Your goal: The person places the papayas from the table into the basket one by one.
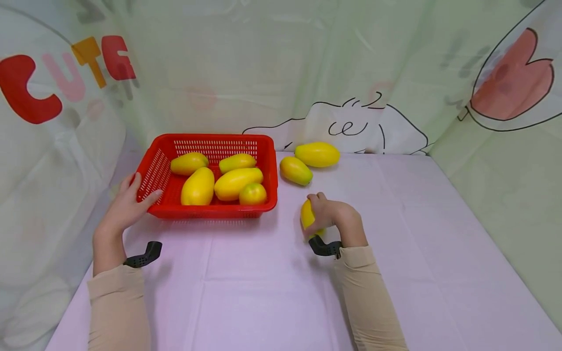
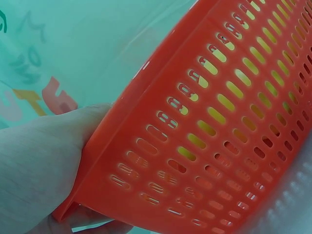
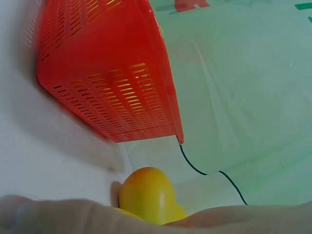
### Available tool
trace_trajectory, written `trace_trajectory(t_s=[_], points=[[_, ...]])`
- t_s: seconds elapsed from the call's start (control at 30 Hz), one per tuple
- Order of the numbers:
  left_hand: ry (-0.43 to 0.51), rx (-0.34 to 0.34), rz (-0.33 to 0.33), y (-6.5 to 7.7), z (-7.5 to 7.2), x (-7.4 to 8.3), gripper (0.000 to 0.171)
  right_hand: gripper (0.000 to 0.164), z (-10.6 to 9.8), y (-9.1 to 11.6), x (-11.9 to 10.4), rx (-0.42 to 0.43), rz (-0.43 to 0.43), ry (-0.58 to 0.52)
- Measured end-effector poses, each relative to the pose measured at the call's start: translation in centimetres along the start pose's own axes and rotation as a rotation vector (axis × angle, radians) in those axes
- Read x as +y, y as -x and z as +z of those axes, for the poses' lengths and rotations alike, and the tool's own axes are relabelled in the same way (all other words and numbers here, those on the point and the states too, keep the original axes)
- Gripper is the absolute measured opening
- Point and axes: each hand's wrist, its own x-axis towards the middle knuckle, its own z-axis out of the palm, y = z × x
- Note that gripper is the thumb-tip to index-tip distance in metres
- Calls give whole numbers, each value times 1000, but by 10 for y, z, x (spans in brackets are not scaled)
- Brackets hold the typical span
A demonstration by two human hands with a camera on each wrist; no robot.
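A red plastic basket (image 1: 210, 210) with slotted walls stands on the table and holds several yellow mangoes (image 1: 198, 187). My left hand (image 1: 127, 207) grips the basket's left rim, its thumb over the edge; in the left wrist view the hand (image 2: 44, 163) meets the rim at a corner. Right of the basket, my right hand (image 1: 333, 214) holds a yellow mango (image 1: 306, 214) low at the tabletop, fingers and thumb around it. The palm side covers part of that fruit. Only a strip of this hand shows along the bottom of the right wrist view.
Two more mangoes lie behind my right hand: a smaller green-tipped one (image 1: 296, 170) and a larger one (image 1: 317, 154) by the back curtain (image 1: 263, 63). A pale lilac cloth (image 1: 263, 302) covers the table. Printed curtains stand at the back and both sides.
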Motion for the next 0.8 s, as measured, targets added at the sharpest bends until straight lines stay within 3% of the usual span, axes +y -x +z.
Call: trace_trajectory(t_s=[0.23, 0.57, 0.8], points=[[2, 7, 4, 1, 1, 0, 97, 100, -1, 4, 5, -27, -48, 12], [14, 7, -2, 2, 1, 2, 96, 92, -10, 17, 18, -1, -275, -147], [7, -5, -4, 2, 0, 3, 95, 91, -15, 30, 15, 9, -432, -228]])
